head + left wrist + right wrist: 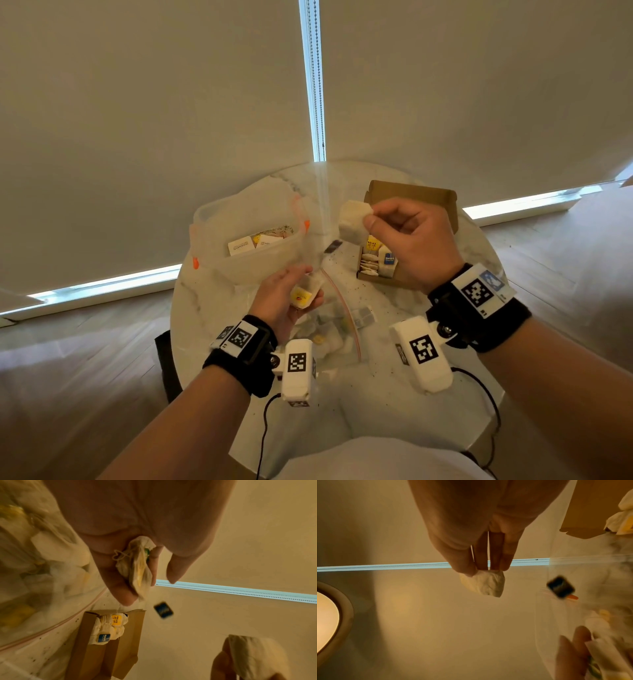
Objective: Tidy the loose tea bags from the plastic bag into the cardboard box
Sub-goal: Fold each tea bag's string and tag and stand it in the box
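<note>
Cardboard box (pixel 412 195): plain brown, at the far right edge of the table; tea bags (pixel 371 265) inside it: off-white paper, one tag yellow (pixel 116 620) with dark lettering, one tag blue (pixel 104 637) with white lettering; tea bag (pixel 352 221) pinched by the right hand (pixel 407 236): pale cream, unmarked; its hanging tag (pixel 333 246): dark, near black, blurred; tea bag (pixel 303 294) in the left hand (pixel 286 301): off-white with a yellow tag bearing a red mark; plastic bag (pixel 337 329): clear with a red seal line; plastic container (pixel 246 236): translucent with orange clips; table (pixel 212 308): white marble with grey veining, scattered dark specks; wrist bands: black with black-and-white square markers.
</note>
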The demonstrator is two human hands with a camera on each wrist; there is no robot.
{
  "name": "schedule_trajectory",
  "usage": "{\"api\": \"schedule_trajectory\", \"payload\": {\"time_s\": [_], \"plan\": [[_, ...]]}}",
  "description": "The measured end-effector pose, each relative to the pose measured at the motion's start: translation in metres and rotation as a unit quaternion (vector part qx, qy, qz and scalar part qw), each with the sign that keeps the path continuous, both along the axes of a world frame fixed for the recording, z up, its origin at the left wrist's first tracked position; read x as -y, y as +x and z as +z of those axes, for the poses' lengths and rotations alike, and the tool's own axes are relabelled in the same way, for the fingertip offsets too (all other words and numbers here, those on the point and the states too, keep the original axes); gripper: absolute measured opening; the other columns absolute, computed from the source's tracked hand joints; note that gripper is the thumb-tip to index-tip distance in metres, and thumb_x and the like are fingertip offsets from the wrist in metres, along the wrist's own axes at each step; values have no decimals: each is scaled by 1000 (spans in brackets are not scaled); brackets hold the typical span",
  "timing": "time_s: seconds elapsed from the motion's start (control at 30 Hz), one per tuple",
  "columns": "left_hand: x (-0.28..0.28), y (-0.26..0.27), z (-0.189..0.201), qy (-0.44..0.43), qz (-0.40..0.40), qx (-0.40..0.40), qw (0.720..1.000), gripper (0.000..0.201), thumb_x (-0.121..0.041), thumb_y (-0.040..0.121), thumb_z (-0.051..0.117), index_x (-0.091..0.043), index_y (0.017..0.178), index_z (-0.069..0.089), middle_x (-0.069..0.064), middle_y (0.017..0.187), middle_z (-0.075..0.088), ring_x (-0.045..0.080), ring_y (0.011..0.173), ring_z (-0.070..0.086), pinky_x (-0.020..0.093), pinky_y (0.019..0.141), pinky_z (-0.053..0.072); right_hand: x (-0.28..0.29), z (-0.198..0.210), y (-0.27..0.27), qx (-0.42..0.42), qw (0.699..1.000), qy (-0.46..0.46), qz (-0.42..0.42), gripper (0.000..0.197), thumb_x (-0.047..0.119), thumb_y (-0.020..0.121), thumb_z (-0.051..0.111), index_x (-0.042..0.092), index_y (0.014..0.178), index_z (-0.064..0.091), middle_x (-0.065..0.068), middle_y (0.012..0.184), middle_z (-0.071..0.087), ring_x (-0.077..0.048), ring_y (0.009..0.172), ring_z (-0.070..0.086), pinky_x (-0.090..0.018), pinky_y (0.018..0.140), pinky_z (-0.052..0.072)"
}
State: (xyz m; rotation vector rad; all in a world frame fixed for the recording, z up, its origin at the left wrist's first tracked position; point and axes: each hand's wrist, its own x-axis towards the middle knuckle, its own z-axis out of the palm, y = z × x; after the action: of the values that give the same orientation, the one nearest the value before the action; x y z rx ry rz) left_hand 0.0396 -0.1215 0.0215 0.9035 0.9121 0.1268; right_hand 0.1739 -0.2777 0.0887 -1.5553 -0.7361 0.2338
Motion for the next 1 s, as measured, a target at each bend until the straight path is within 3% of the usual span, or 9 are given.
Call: {"api": "schedule_trajectory", "payload": {"time_s": [0.13, 0.27, 0.33, 0.4, 0.5, 0.63, 0.8, 0.93, 1.0], "plan": [[-4, 1, 0, 110, -40, -30, 993, 8, -12, 90, 70, -10, 96, 66, 7, 77, 58, 15, 57, 53, 24, 49, 48, -1, 1, 3, 0, 1000, -1, 0, 20, 1, 88, 67, 21, 85, 69, 21, 72, 71, 2, 67, 66, -10, 64, 49], [-6, 10, 25, 265, -69, -12, 962, 13, -20, 84, 77, -23, 75, 68, -7, 65, 55, 8, 51, 45, 23, 45, 39, -1, -7, 3, -4, 1000, -23, 6, 20, 3, 89, 67, 22, 86, 70, 17, 77, 72, -2, 72, 68, -13, 66, 51], [-5, 17, 43, 353, -84, 25, 931, 17, -22, 83, 78, -27, 69, 70, -14, 70, 60, 2, 55, 49, 23, 51, 41, -1, -12, 3, -5, 999, -32, 8, 19, 3, 88, 68, 21, 86, 70, 16, 77, 72, -1, 73, 68, -13, 67, 51], [-3, 24, 58, 419, -96, 70, 900, 12, -20, 83, 78, -27, 74, 74, -17, 72, 67, -2, 66, 58, 24, 64, 46, -2, -17, 2, 1, 999, -42, 5, 15, 4, 87, 69, 19, 86, 72, 12, 78, 72, -2, 74, 68, -14, 67, 52], [3, 31, 70, 485, -134, 92, 859, 12, -13, 87, 73, -23, 87, 77, -11, 81, 74, 3, 77, 66, 22, 77, 52, -5, -22, 0, 14, 998, -63, 6, 6, 8, 87, 70, 11, 88, 74, 4, 81, 72, -7, 73, 68, -17, 66, 53], [11, 36, 71, 439, -150, 56, 884, 15, -10, 90, 67, -21, 93, 75, 1, 89, 72, 8, 44, 55, 24, 46, 48, -9, -25, -4, 23, 997, -69, -1, 7, 9, 87, 70, 10, 89, 77, 3, 81, 73, -10, 71, 68, -22, 66, 55], [12, 35, 70, 361, -129, 75, 921, 13, -19, 88, 74, -14, 99, 77, 3, 84, 70, 13, 46, 52, 27, 46, 46, -13, -29, -7, 91, 991, -99, 20, 11, 15, 88, 67, 16, 92, 77, -2, 79, 66, -14, 68, 59, -32, 60, 50], [6, 32, 70, 380, -122, 79, 913, 8, -16, 89, 72, -15, 94, 78, 10, 83, 69, 14, 45, 50, 29, 46, 44, -12, -29, -7, 89, 991, -96, -2, 12, 17, 87, 69, 21, 97, 75, 1, 82, 60, -11, 68, 53, -25, 59, 45], [5, 31, 72, 395, -129, 87, 905, 7, -17, 90, 72, -17, 92, 79, 13, 86, 69, 15, 44, 51, 29, 45, 45, -11, -28, -5, 68, 992, -105, -20, 18, 23, 86, 72, 25, 104, 69, 7, 90, 60, -9, 77, 57, -22, 65, 47]]}}
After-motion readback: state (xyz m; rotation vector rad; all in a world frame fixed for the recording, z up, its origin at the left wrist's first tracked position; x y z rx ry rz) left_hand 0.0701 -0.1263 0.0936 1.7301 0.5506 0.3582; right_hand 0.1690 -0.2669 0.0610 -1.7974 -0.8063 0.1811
